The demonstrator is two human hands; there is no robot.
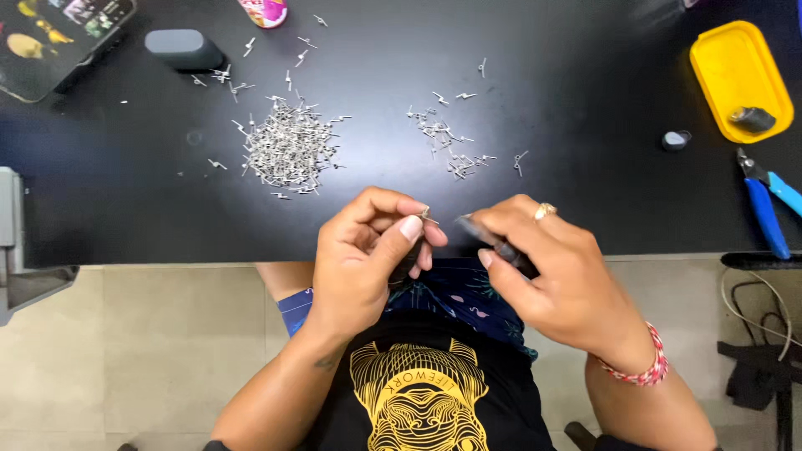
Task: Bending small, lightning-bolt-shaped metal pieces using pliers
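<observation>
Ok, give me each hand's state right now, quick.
Left hand: closed, pinching a small metal pin between thumb and fingers.
Right hand: closed around a dark slim tool, tip toward the pin.

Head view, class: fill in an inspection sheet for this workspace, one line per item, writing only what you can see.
Surface: black table, its near edge over a pale tiled floor.
Job's things: large pile of small metal pins; smaller scatter of pins; one pin pinched in the left hand; dark slim tool gripped in the right hand.
Clutter: yellow tray holding a small dark piece; blue-handled cutters; grey case; phone.
Fingers: both sets closed on their items, tips nearly meeting.
Cables: a pale loop at the right, below table level.
Surroundings: grey metal fixture at the left edge.
</observation>
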